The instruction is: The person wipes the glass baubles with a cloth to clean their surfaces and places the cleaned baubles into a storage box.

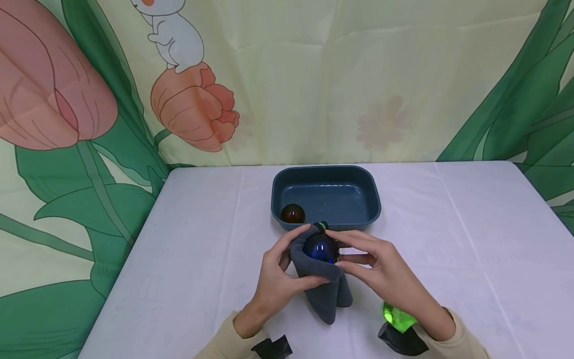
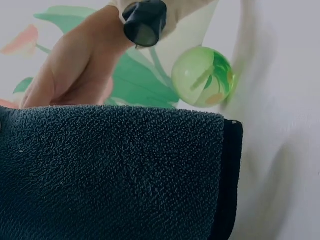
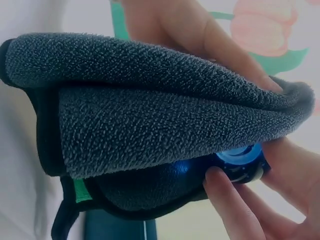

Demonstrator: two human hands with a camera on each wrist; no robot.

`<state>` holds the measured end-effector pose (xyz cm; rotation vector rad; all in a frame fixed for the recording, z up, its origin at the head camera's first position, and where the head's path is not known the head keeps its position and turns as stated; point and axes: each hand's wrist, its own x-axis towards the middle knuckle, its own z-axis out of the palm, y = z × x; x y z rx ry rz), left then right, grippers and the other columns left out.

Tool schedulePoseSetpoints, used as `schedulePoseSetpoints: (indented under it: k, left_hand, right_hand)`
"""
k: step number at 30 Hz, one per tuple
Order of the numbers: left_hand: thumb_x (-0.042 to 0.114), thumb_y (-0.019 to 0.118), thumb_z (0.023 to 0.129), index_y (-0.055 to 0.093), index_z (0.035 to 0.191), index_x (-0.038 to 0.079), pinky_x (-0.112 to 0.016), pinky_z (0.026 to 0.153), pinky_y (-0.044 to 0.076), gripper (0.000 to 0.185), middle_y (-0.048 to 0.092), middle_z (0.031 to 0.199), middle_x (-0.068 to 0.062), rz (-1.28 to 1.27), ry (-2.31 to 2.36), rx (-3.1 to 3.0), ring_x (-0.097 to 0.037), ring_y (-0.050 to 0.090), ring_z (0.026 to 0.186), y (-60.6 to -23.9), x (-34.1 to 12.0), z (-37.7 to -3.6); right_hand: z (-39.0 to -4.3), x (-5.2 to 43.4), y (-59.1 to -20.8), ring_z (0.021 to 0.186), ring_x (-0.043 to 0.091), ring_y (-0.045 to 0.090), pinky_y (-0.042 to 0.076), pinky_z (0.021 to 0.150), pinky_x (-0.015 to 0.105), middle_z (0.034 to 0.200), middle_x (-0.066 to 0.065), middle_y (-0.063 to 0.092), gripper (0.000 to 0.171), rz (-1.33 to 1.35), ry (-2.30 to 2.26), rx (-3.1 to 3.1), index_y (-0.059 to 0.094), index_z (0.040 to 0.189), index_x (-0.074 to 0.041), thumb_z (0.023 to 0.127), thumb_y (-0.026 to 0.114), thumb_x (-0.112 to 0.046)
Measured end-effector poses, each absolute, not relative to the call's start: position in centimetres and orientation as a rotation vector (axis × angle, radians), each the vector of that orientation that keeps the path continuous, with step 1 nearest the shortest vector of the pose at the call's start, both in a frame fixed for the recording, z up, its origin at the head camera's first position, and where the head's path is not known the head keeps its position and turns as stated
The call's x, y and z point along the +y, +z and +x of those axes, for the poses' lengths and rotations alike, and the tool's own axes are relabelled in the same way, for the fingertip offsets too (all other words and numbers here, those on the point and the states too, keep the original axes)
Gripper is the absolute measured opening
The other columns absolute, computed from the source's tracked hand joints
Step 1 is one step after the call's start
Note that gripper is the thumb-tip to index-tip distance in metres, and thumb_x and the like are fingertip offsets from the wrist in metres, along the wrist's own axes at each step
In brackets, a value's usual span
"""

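Both hands meet over the table in front of a tub and hold a dark grey cloth (image 1: 325, 291) wrapped round a glossy dark blue ball (image 1: 320, 248). My left hand (image 1: 287, 271) grips the cloth from the left, thumb under the ball. My right hand (image 1: 372, 259) pinches the ball from the right. In the right wrist view the right hand's fingertips (image 3: 235, 210) touch the blue ball (image 3: 240, 157) under the folded cloth (image 3: 150, 115). The cloth (image 2: 115, 175) fills the left wrist view, with the right hand (image 2: 70, 65) behind it.
A dark blue tub (image 1: 341, 197) stands just beyond the hands, with a red-brown ball (image 1: 292, 214) in its near left corner. A green translucent ball (image 1: 396, 316) lies on the white tablecloth by my right wrist, also visible as the green ball (image 2: 202, 76). A flowered curtain hangs behind.
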<state>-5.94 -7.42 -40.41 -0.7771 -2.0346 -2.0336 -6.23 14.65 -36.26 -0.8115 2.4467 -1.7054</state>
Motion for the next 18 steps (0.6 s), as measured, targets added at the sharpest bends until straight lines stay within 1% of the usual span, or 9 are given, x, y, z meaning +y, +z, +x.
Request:
schedulePoseSetpoints:
  k: [3, 7, 10, 14, 18]
  left_hand:
    - [-0.007, 0.084, 0.073, 0.049, 0.142, 0.004, -0.034, 0.099, 0.053, 0.078, 0.059, 0.134, -0.019, -0.769, -2.04, -2.028, -0.023, 0.065, 0.116, -40.46, -7.39, -5.89]
    - [-0.006, 0.083, 0.074, 0.05, 0.141, 0.004, -0.034, 0.099, 0.054, 0.076, 0.06, 0.133, -0.019, -0.768, -2.046, -2.034, -0.023, 0.065, 0.115, -40.42, -7.4, -5.92]
    - [-0.006, 0.083, 0.074, 0.05, 0.142, 0.005, -0.034, 0.098, 0.054, 0.076, 0.061, 0.131, -0.02, -0.758, -2.05, -2.033, -0.022, 0.066, 0.114, -40.35, -7.5, -6.0]
    - [-0.008, 0.082, 0.075, 0.05, 0.142, 0.006, -0.033, 0.097, 0.055, 0.075, 0.062, 0.129, -0.021, -0.728, -2.074, -2.021, -0.022, 0.066, 0.113, -40.36, -7.65, -6.08]
    - [-0.007, 0.081, 0.076, 0.05, 0.142, 0.006, -0.033, 0.098, 0.054, 0.074, 0.061, 0.13, -0.021, -0.721, -2.103, -2.023, -0.022, 0.066, 0.114, -40.43, -7.59, -6.02]
  right_hand:
    - [-6.26, 14.75, -36.09, 0.113, 0.023, 0.066, 0.06, 0.084, 0.03, 0.134, 0.013, 0.061, 0.052, -0.776, -1.678, 2.435, 0.06, 0.136, -0.009, 0.087, 0.074, -0.003]
    - [-6.32, 15.12, -35.74, 0.113, 0.02, 0.066, 0.059, 0.087, 0.029, 0.135, 0.009, 0.061, 0.055, -0.838, -1.586, 2.484, 0.059, 0.138, -0.013, 0.087, 0.075, -0.007]
    - [-6.41, 15.36, -35.5, 0.115, 0.016, 0.065, 0.057, 0.089, 0.025, 0.136, 0.004, 0.06, 0.061, -0.956, -1.537, 2.558, 0.059, 0.138, -0.015, 0.082, 0.079, -0.003]
    - [-6.47, 15.4, -35.53, 0.123, 0.013, 0.059, 0.052, 0.095, 0.016, 0.138, 0.0, 0.059, 0.068, -1.125, -1.457, 2.684, 0.062, 0.135, -0.017, 0.074, 0.084, 0.003]
    - [-6.41, 15.19, -35.98, 0.127, 0.014, 0.056, 0.049, 0.096, 0.012, 0.138, 0.003, 0.06, 0.068, -1.241, -1.443, 2.738, 0.065, 0.132, -0.015, 0.071, 0.084, 0.008]
